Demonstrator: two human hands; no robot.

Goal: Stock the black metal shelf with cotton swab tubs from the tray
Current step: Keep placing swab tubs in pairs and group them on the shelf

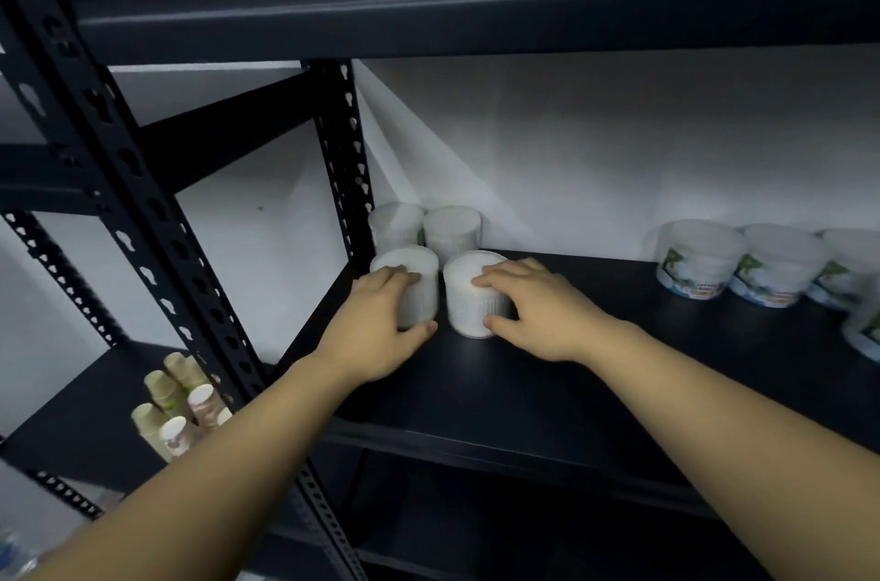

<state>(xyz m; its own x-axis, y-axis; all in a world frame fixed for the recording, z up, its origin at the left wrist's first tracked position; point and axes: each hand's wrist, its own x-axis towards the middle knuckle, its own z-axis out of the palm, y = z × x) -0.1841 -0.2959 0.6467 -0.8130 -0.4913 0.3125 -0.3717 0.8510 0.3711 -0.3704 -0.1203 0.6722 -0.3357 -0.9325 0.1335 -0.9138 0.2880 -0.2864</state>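
Observation:
Two white ribbed cotton swab tubs stand side by side on the black metal shelf (547, 395), near its left rear corner. My left hand (376, 333) wraps around the left tub (419, 290), fingers over its lid and thumb at its base. My right hand (538, 309) holds the right tub (464, 295) the same way. Two more tubs (451, 230) stand just behind them against the white wall. The tray is out of view.
Several wider labelled tubs (697, 261) line the back right of the same shelf. A black perforated upright (345, 161) stands at the left rear corner. Paper cups (174, 409) lie on a lower neighbouring shelf to the left. Another shelf board hangs overhead.

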